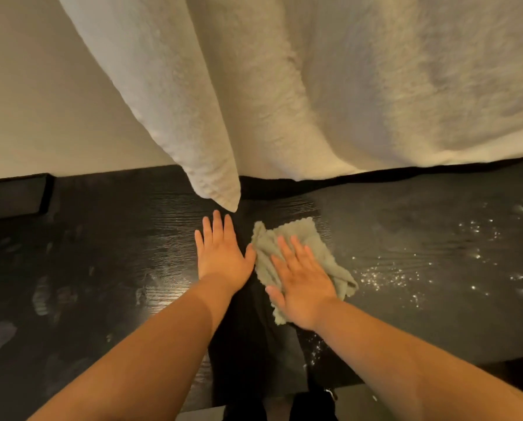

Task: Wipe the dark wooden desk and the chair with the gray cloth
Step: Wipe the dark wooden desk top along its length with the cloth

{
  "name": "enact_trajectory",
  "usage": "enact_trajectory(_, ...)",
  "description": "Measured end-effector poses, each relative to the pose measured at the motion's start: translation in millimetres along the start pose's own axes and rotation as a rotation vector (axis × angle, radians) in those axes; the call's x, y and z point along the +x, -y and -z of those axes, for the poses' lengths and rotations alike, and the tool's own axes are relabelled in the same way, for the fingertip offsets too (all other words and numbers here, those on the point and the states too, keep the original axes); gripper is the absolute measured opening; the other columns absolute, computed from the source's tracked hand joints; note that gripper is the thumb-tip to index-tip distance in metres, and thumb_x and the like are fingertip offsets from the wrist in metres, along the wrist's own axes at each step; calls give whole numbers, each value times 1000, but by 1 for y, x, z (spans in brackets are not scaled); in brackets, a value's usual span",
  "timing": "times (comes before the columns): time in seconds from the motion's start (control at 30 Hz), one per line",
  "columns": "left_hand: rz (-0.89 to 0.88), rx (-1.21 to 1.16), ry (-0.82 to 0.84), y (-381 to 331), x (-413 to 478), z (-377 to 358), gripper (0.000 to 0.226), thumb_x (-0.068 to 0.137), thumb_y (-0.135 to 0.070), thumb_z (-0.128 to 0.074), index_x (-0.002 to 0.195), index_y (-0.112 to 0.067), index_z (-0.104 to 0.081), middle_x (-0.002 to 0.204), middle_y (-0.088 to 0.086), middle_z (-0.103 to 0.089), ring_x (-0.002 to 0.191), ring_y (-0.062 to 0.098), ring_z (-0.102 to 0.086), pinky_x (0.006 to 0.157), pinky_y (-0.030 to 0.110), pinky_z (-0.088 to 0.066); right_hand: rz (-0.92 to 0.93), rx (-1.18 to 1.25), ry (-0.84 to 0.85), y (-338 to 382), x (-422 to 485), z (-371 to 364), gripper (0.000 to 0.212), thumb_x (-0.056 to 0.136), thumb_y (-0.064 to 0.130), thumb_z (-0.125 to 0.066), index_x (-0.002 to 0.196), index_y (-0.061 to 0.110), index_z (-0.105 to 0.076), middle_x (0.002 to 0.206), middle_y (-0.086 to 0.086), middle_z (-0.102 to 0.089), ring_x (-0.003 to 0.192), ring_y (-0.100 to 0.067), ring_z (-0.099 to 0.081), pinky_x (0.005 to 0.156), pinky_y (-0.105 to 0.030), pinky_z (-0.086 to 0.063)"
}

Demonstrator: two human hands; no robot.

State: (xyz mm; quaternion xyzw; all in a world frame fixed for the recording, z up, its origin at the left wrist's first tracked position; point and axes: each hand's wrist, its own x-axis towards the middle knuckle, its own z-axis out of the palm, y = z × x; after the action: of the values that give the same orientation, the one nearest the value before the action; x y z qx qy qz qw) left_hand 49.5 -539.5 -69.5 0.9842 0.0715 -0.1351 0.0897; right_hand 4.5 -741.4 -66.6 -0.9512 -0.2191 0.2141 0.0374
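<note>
The dark wooden desk (108, 262) fills the lower half of the view, its grain glossy. A crumpled gray cloth (309, 238) lies on it just right of centre. My right hand (302, 281) presses flat on the cloth with straight, spread fingers. My left hand (222, 250) rests flat on the bare desk beside the cloth, its thumb close to the cloth's left edge. The chair is not in view.
White specks and droplets (406, 275) are scattered over the desk to the right of the cloth. A cream curtain (315, 101) hangs behind the desk, one fold's tip (223, 192) reaching down near my left fingertips. A dark box shape (14, 196) sits at the far left.
</note>
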Motion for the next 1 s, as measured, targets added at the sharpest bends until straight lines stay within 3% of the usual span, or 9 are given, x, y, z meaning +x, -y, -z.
enact_trajectory(0.13, -25, 74, -41, -12, 7, -9, 91, 96, -60, -22, 167, -8, 1, 176, 14, 1, 162, 32, 6, 131, 54, -2, 163, -74, 50, -49, 12, 17, 86, 100, 76, -14, 169, 25, -4, 171, 2, 29, 152, -20, 39, 125, -42, 21)
enact_trajectory(0.27, -31, 102, -80, -12, 9, -13, 89, 98, -59, -27, 168, -10, -5, 175, 11, -7, 162, 31, 1, 131, 53, -5, -116, -98, -26, -106, 62, 43, 92, 95, 80, -9, 168, 24, -7, 175, -6, 12, 158, -32, 23, 129, -50, 11)
enact_trajectory(0.37, -20, 116, -76, -12, 10, -13, 89, 97, -59, -27, 168, -11, -5, 175, 11, -9, 162, 31, 1, 131, 52, -3, -216, -52, -58, -101, 74, 46, 89, 98, 74, -10, 168, 19, -7, 175, -14, 6, 159, -38, 18, 128, -51, 13)
enact_trajectory(0.5, -27, 110, -66, -12, 8, -12, 88, 97, -61, -25, 169, -16, -1, 176, 10, -6, 162, 31, 3, 131, 52, -3, 83, -65, 12, -72, 50, 34, 83, 101, 71, -11, 168, 22, -1, 170, -9, 28, 154, -31, 34, 127, -50, 16)
enact_trajectory(0.6, -31, 131, -69, -11, 10, -11, 87, 97, -62, -22, 169, -17, -1, 176, 10, -7, 162, 31, 0, 131, 53, -5, 266, -82, 74, -90, 50, 39, 83, 100, 75, -15, 168, 28, -8, 171, 0, 27, 155, -25, 33, 127, -46, 18)
enact_trajectory(0.7, -35, 111, -77, -12, 11, -11, 87, 96, -62, -25, 169, -18, -5, 175, 9, -13, 162, 32, -4, 131, 52, -6, 146, -91, 16, -133, 79, 60, 80, 101, 74, -20, 167, 31, -11, 176, -4, -2, 161, -31, 4, 128, -42, 13)
enact_trajectory(0.8, -23, 80, -84, -13, 11, -11, 87, 97, -62, -29, 169, -20, -6, 175, 8, -12, 162, 31, -3, 132, 51, -4, -125, -87, -70, -155, 103, 73, 79, 101, 72, -16, 166, 27, -18, 169, -11, -30, 155, -35, -22, 128, -49, -9)
enact_trajectory(0.9, -13, 69, -66, -13, 11, -11, 87, 97, -63, -27, 169, -22, -1, 176, 6, -7, 163, 28, 4, 132, 50, 0, -123, -28, -111, -136, 93, 62, 82, 101, 71, -15, 167, 24, -11, 171, -14, -22, 157, -40, -13, 129, -53, -3)
enact_trajectory(1.0, -12, 61, -66, -12, 11, -11, 87, 96, -62, -27, 169, -23, 0, 177, 5, -4, 163, 27, 7, 132, 50, 1, 53, -4, -40, -112, 64, 47, 83, 100, 73, -13, 168, 28, 1, 175, -6, 12, 159, -33, 20, 129, -51, 8)
